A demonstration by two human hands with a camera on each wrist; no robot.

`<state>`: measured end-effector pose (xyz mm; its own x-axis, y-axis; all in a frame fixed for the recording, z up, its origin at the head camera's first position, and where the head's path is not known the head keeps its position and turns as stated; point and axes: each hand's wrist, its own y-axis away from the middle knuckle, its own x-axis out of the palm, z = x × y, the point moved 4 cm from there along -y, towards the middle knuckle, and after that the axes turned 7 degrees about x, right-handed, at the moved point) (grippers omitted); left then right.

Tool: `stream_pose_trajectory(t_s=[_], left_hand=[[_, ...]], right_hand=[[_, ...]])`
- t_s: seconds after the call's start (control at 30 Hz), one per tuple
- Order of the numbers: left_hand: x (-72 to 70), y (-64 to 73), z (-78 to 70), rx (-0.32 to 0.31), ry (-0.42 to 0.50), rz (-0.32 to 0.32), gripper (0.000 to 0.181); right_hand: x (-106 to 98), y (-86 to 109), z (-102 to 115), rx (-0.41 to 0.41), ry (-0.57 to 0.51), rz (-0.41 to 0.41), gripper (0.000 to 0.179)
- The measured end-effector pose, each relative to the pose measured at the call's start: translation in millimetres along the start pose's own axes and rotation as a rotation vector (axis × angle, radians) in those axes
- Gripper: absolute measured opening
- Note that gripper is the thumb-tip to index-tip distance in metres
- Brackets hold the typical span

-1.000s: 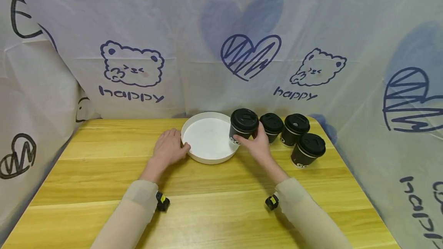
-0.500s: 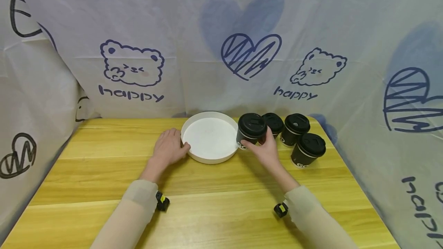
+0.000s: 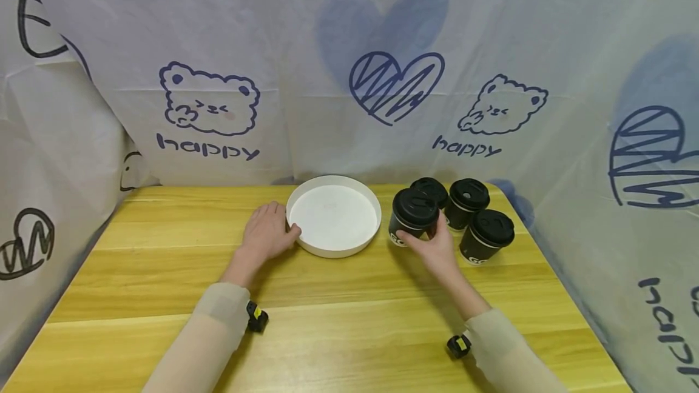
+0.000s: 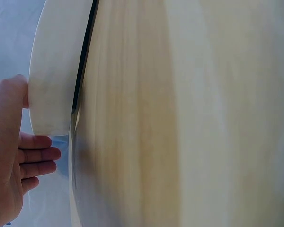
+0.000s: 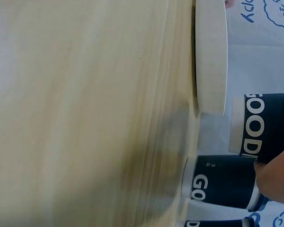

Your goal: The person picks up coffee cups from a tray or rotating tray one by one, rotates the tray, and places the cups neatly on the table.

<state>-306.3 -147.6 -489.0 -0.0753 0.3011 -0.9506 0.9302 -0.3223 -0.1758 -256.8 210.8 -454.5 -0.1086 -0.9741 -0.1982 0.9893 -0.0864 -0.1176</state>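
Note:
My right hand [image 3: 438, 251] grips a black paper coffee cup [image 3: 414, 207] with a black lid, thumb on its near side. In the right wrist view this cup [image 5: 267, 125], lettered in white, is raised, its base clear of the table. It is a short way right of the round white tray [image 3: 334, 252], which has a low wall and holds nothing. My left hand [image 3: 266, 232] rests against the tray's left side. The left wrist view shows its fingers [image 4: 40, 155] fairly straight and the thumb at the tray wall [image 4: 54, 71].
Three more lidded cups stand at the back right: one [image 3: 429, 191] partly hidden behind the held cup, another [image 3: 468, 194] beside it, and one [image 3: 493, 230] nearer me. A printed cloth [image 3: 306, 120] hangs directly behind the wooden table [image 3: 338, 332].
My right hand has carried the cup rightward and toward me, from over the tray's right rim to beside it. The left hand and the tray have stayed put.

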Motion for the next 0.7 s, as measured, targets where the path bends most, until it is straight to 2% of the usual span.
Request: stream_pose_trajectory(t_s=[0.4,0.7], left_hand=[[-0.3,0.4,-0.3,-0.004,0.004,0.003,0.056],[0.5,0.1,-0.1,-0.01,0.016,0.01,0.059]], right_hand=[[-25,12.0,-6,0.067,0.111,-0.042,0.083],[-37,16.8,-14,0.121,0.139,-0.051,0.088]])
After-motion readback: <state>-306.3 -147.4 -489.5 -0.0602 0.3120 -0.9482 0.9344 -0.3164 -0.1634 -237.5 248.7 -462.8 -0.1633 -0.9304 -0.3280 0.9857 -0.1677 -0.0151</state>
